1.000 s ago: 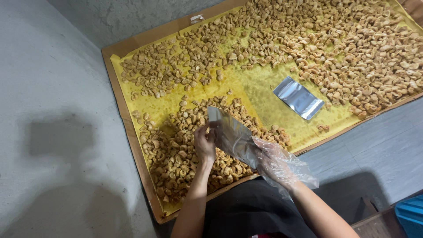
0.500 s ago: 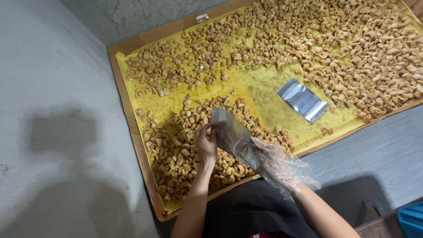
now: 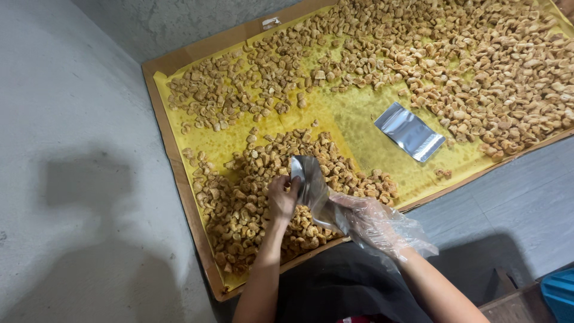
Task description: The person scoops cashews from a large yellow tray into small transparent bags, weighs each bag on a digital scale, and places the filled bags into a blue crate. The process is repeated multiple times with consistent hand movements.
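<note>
My left hand (image 3: 282, 200) fingers pinching silver pouch (image 3: 308, 182) over tray (image 3: 179, 179) near edge; gloved right hand (image 3: 373, 224) fingers gripping it below; second flat silver pouch (image 3: 409, 131) mid-tray.

Floor: lying bare as smooth grey concrete floor (image 3: 72, 119), carrying a soft dark shadow at left.
Wall: running rough grey plaster wall (image 3: 179, 24) along the top.
Furniture: showing dark wooden frame (image 3: 508, 293) and blue plastic bin (image 3: 559, 293) at lower right.

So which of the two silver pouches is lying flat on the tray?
The silver pouch alone on bare yellow paper; the other pouch is held up by both hands.
</note>
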